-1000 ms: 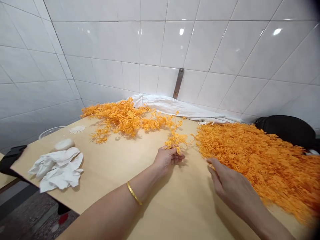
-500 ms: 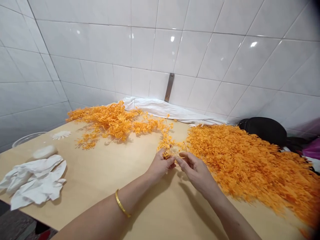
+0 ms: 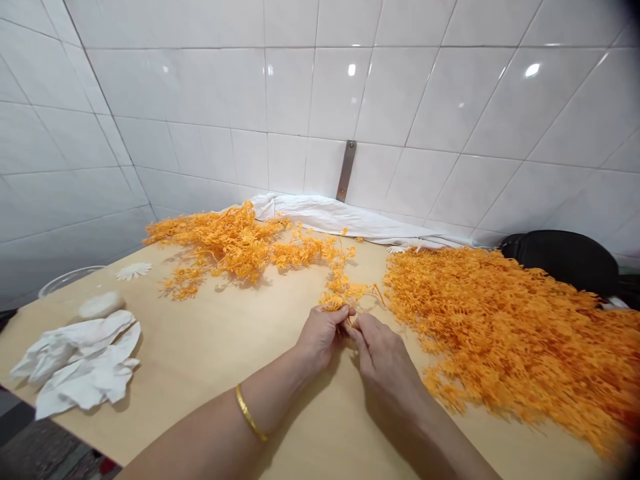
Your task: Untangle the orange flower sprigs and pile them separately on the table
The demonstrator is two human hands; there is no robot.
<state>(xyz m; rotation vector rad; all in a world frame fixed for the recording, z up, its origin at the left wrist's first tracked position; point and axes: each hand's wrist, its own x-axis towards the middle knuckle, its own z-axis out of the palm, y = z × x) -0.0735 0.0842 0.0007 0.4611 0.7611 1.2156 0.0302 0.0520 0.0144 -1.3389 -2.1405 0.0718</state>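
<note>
Both hands meet over the middle of the light wooden table point(image 3: 240, 327). My left hand point(image 3: 323, 335), a gold bangle on its wrist, is closed on an orange flower strand point(image 3: 336, 298), thumb pressed over the stems. Right beside it my right hand point(image 3: 377, 340) is closed in a pinch on the thin orange stem end of the same strand. The fingertips hide most of that stem. From the hands the strand runs up to a loose heap of orange strands point(image 3: 230, 243) at the back left.
A large pile of orange pieces point(image 3: 500, 320) covers the right side, with a black case point(image 3: 563, 263) behind. Crumpled white tissues point(image 3: 90, 367), a white rounded item point(image 3: 101, 305) and a white flower shape point(image 3: 133, 270) lie left. A white cloth point(image 3: 320, 215) lines the tiled wall.
My right hand has turned and closed in against the left, its fingers now curled around the stem end. The left thumb has pressed down. The view has shifted slightly.
</note>
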